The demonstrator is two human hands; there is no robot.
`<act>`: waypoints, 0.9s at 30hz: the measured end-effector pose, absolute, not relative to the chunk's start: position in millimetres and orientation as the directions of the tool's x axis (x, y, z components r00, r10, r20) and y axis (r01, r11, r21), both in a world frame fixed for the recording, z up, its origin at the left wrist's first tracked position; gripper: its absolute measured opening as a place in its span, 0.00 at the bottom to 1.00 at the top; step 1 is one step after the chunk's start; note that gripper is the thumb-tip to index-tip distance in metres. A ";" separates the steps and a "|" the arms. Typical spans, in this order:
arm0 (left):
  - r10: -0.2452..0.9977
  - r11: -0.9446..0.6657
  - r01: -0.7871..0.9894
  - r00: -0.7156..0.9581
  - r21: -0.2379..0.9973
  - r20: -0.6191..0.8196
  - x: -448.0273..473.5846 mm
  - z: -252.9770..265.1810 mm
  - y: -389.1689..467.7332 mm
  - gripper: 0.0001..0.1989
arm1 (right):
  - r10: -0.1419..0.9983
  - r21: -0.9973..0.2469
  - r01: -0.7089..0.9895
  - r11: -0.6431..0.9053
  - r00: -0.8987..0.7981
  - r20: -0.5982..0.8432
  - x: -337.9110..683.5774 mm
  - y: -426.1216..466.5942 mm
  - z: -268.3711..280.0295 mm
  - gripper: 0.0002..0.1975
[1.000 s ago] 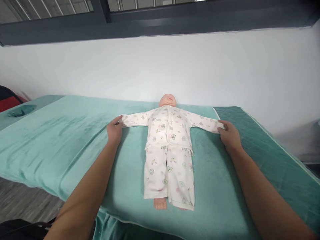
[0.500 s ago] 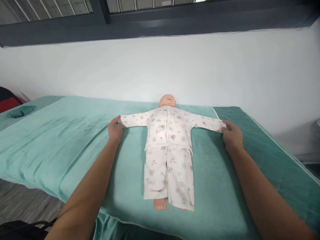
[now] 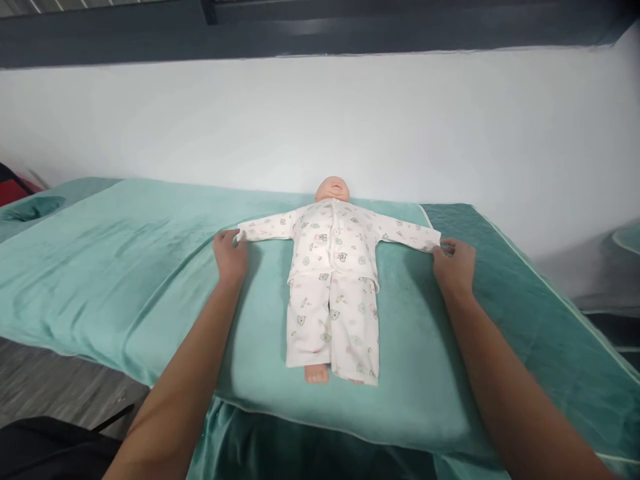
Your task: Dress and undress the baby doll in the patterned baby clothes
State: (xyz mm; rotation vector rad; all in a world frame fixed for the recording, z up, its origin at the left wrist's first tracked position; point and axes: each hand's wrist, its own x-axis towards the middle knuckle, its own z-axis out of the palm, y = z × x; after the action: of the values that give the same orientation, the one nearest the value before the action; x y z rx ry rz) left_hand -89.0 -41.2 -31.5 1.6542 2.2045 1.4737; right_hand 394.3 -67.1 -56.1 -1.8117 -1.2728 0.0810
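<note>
A baby doll (image 3: pixel 333 189) lies on its back, its head toward the wall. It wears a white pajama top (image 3: pixel 335 233) and matching pajama pants (image 3: pixel 307 320), both printed with small animals. Its arms are stretched out sideways inside the sleeves. My left hand (image 3: pixel 231 257) pinches the cuff of the sleeve on the left. On the other side, my right hand (image 3: pixel 456 267) has thumb and fingertips closed at the lower corner of the right cuff. One bare foot (image 3: pixel 317 373) shows below the left pant leg; the other is mostly covered by fabric.
A light green blanket (image 3: pixel 125 267) covers the bed under the doll. Darker green quilted bedding (image 3: pixel 525 320) lies at the right. Behind stands a white wall (image 3: pixel 300 120) with a dark ledge (image 3: pixel 325 30) above. A red and black item (image 3: pixel 13 190) sits at the far left.
The view has tilted down slightly. My right fingers have shifted toward the cuff's lower corner, leaving more of its end uncovered. My left hand stays at its cuff.
</note>
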 end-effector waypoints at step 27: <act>0.923 -0.316 0.418 -0.071 0.852 0.377 11.7 -38.0 -292.1 0.06 | 0.735 -0.388 0.713 0.584 -0.262 0.626 188.2 -286.7 -13.8 0.11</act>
State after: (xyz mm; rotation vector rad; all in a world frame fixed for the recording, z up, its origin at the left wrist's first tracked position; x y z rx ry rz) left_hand 11.7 -292.1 -38.0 1.7270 1.4403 1.3770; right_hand 188.2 -286.7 -13.8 -1.1517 -2.0074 0.0348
